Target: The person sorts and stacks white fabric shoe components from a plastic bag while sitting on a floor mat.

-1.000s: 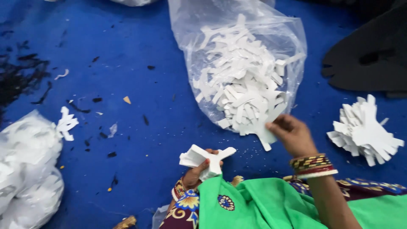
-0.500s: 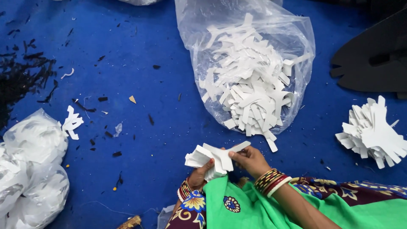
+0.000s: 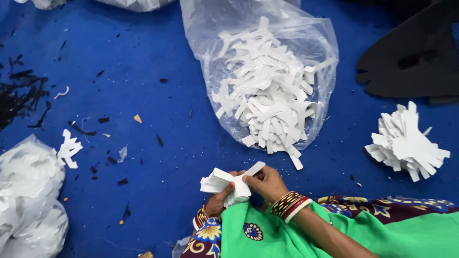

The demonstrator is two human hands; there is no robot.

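Both hands meet low in the view over a small bundle of white cut-out pieces (image 3: pixel 224 184). The left hand (image 3: pixel 217 200) has its grip closed round the bundle from below, fingers wrapped about its narrow end so the flat pieces stay stacked and fan outward to the left of the grip. The right hand (image 3: pixel 267 182) comes in from the other side, its grip pinched narrow on the top piece, a white strip that sticks up and away from the grip toward the bag; held that way, the strip lies flush on the stack rather than slipping off. Bangles (image 3: pixel 287 204) ring the right wrist, and green cloth (image 3: pixel 267 236) covers the lap just below the grip.

Just beyond the grip, a clear plastic bag (image 3: pixel 267 43) lies open on the blue floor covering (image 3: pixel 143 57), its mouth turned toward the hands, full of loose white pieces (image 3: pixel 267 105); a few spill out at the mouth, near the right hand, within easy reach. Well to the right of the grip sits a fanned pile of white pieces (image 3: pixel 406 143), set apart from the bag. Far left of the grip are crumpled white bags (image 3: pixel 26 191) and one stray white cut-out (image 3: pixel 68 149). Dark scraps (image 3: pixel 24 95) dot the floor covering beyond.
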